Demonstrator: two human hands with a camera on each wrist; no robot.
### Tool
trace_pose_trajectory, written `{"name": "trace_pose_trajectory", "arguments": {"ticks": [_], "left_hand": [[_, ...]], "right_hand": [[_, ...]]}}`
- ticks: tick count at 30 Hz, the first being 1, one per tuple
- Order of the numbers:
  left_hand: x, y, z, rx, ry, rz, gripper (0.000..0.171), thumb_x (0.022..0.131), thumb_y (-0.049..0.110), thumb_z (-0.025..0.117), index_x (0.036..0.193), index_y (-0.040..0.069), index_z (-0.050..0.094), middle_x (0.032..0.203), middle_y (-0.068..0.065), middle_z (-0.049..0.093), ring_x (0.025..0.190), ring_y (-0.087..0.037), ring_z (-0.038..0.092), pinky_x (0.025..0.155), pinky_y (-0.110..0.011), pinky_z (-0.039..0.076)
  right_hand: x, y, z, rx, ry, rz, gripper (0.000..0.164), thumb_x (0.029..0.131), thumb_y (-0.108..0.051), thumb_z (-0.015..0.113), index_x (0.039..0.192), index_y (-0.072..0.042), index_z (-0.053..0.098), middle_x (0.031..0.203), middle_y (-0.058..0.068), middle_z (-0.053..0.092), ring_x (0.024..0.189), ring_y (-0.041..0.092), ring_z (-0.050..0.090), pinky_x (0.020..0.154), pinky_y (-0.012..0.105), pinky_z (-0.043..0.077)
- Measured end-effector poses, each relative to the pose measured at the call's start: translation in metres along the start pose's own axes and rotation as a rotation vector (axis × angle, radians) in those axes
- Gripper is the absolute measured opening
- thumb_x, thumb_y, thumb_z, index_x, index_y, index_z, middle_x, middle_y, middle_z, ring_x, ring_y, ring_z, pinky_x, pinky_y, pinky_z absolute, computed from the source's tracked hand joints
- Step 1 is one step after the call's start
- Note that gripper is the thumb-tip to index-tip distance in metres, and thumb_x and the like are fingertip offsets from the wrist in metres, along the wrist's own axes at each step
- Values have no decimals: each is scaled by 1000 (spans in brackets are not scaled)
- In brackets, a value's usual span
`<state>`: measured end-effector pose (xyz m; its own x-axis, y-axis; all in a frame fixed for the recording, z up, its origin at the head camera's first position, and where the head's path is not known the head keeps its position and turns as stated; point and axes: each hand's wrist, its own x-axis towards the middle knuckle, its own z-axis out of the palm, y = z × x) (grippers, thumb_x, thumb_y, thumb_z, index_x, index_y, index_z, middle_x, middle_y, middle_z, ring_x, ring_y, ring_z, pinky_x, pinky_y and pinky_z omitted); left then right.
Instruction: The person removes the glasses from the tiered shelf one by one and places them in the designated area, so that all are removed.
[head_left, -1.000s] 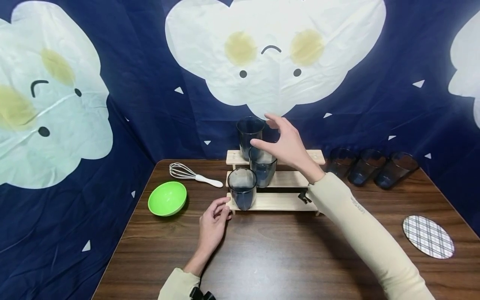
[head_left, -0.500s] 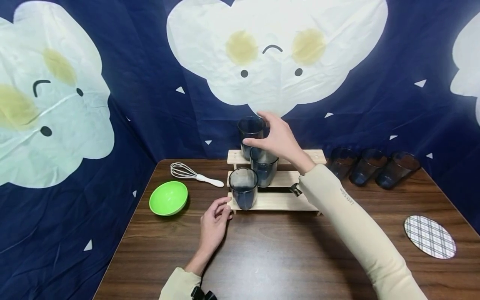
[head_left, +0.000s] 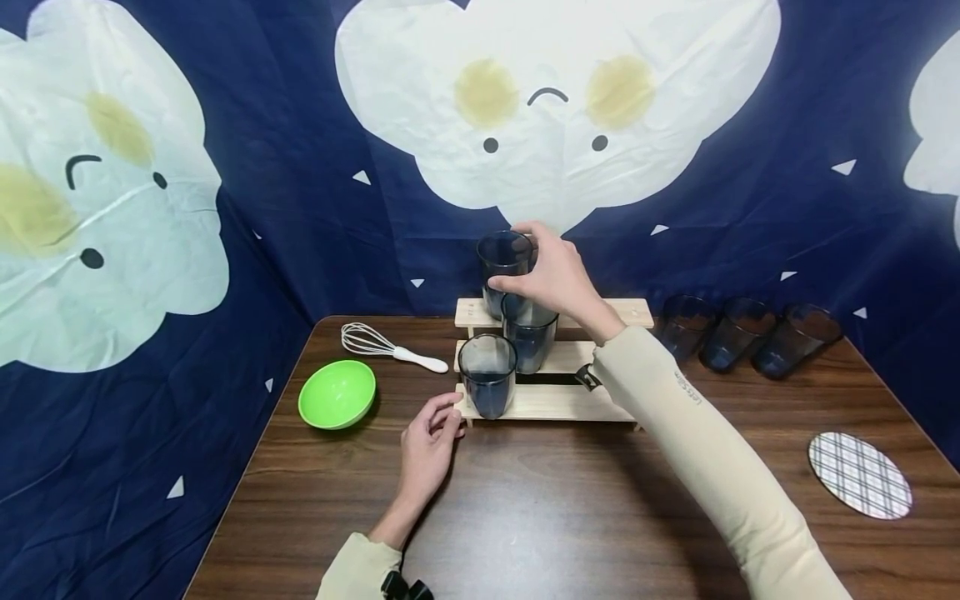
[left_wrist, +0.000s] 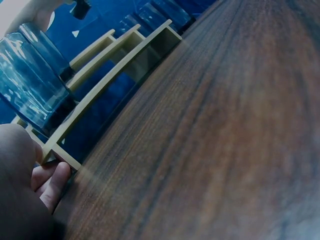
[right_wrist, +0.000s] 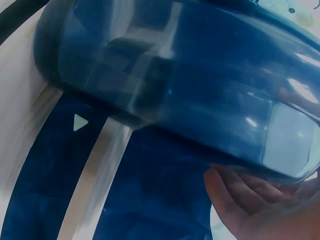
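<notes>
A three-tier wooden rack (head_left: 570,404) bears three smoky blue drinking glasses at its left end, one per tier. My right hand (head_left: 551,271) grips the top-tier glass (head_left: 501,260) near its rim, thumb in front and fingers behind. In front of it, the middle-tier glass (head_left: 531,346) is partly hidden by that hand. The bottom-tier glass (head_left: 487,379) stands near the left hand. My left hand (head_left: 429,446) holds the left end of the lowest shelf, its fingertips (left_wrist: 61,172) at the shelf's end. A large glass (right_wrist: 200,85) fills much of the right wrist view, with fingers below its side.
Three similar glasses (head_left: 738,333) stand at the back right of the table. At the left are a white whisk (head_left: 416,360) and a green bowl (head_left: 337,396). A checked oval mat (head_left: 858,475) lies at the right. A dark blue cloth (head_left: 420,250) hangs close behind the rack.
My right hand has moved left to the top-tier glass, and its fingers have closed round it. My left hand stays at the rack's end. The glasses have not moved.
</notes>
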<state>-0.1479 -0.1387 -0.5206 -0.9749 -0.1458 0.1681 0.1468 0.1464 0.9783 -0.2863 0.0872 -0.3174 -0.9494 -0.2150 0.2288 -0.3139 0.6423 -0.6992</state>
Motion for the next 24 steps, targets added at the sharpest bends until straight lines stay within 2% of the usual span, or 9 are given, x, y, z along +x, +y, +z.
{"name": "trace_pose_trajectory", "arguments": {"ticks": [10, 13, 16, 20, 22, 24], "left_hand": [[-1, -3, 1, -7, 3, 45, 21, 108, -2, 68, 127, -1, 76, 103, -21, 82, 90, -24, 81, 79, -28, 71], [-1, -3, 0, -11, 3, 36, 21, 108, -2, 68, 128, -1, 76, 104, -20, 82, 90, -23, 81, 79, -28, 71], [0, -3, 0, -10, -2, 16, 22, 108, -2, 69, 128, 1, 76, 104, -19, 82, 90, -23, 81, 80, -27, 71], [0, -3, 0, -6, -3, 19, 22, 108, -1, 69, 128, 0, 76, 105, -20, 82, 90, -26, 82, 81, -28, 71], [0, -3, 0, -5, -2, 26, 21, 108, -1, 69, 128, 0, 76, 106, -20, 82, 90, -28, 82, 81, -29, 71], [0, -3, 0, -6, -1, 24, 22, 108, -2, 69, 128, 0, 76, 106, -20, 82, 90, -29, 82, 81, -29, 71]], "right_hand": [[3, -3, 1, -28, 23, -12, 91, 88, -43, 96, 162, -12, 54, 158, 11, 62, 141, 35, 60, 115, 55, 54], [4, -4, 1, -39, 38, -21, 91, 87, -43, 97, 162, -12, 55, 161, 11, 61, 143, 36, 60, 116, 55, 53], [4, -6, -2, -38, 75, -38, 90, 86, -42, 98, 161, -13, 57, 157, 9, 64, 135, 35, 64, 112, 55, 55], [5, -10, -7, 8, 130, -65, 88, 85, -40, 98, 159, -13, 60, 147, 8, 71, 110, 32, 69, 95, 52, 58], [5, -12, -11, 44, 155, -76, 87, 84, -39, 99, 158, -13, 61, 141, 8, 73, 106, 30, 70, 91, 49, 59], [5, -15, -14, 75, 183, -91, 85, 84, -37, 99, 156, -11, 62, 137, 9, 75, 108, 28, 72, 93, 48, 60]]}}
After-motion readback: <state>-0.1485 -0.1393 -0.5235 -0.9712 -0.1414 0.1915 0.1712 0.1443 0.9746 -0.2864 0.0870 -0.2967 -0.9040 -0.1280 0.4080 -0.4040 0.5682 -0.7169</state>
